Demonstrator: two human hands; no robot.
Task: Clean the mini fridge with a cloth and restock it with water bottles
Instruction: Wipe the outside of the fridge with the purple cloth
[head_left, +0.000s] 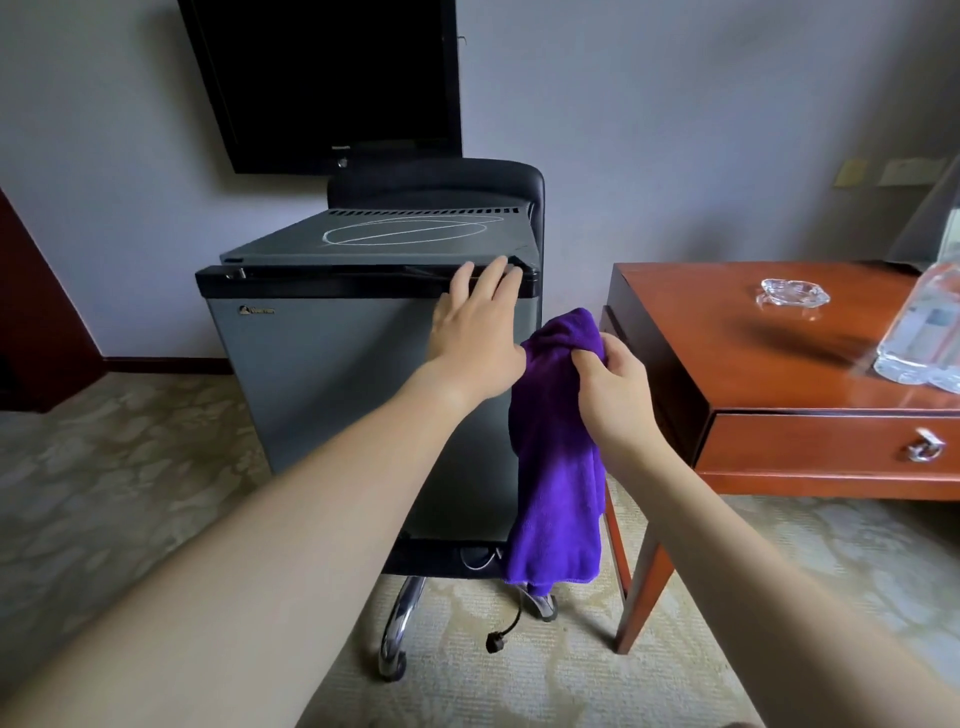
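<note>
While the mini fridge stands with its grey door closed under a black top band, it sits raised on a chair whose chrome legs show beneath it; a white oval is scrawled on its grey top, and its power cord lies unplugged on the carpet. Above and behind it a dark television hangs on the wall. At the door's upper right corner the left hand reaches in with fingers straight and slightly spread, the fingertips touching the black band. Just to the right, the right hand has its fingers curled round the bunched top of a purple cloth, which hangs down in a long fold beside the fridge's right edge. Further right stands a reddish wooden worktop with one drawer closed. On it rests a clear glass ashtray, and at the far right edge stand clear water bottles, partly cut off by the frame.
</note>
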